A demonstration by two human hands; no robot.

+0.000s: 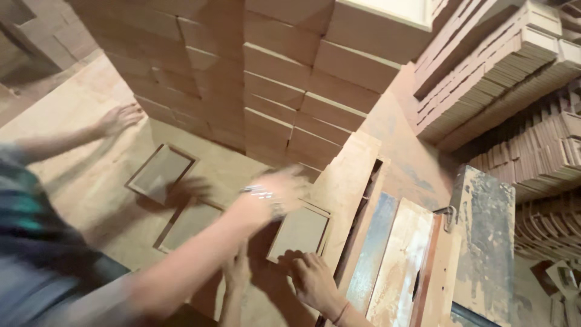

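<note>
My right hand (313, 280), with a thin bangle at the wrist, grips the near edge of a flat brown cardboard tray (301, 231) lying on the floor. My left hand (236, 272) lies flat on the floor just left of that tray, fingers spread and holding nothing. It is partly hidden by another person's blurred forearm. That person's hand (277, 189), wearing bracelets, hovers over the tray's far left corner. Two more flat trays lie to the left, one (160, 172) farther away and one (189, 223) nearer.
A tall stack of brown cardboard boxes (284, 79) stands right behind the trays. The other person's bare foot (121, 116) rests on the floor at left. Wooden boards (387, 254) and a worn metal box (484, 236) lie to the right, with piles of folded cardboard (514, 66) beyond.
</note>
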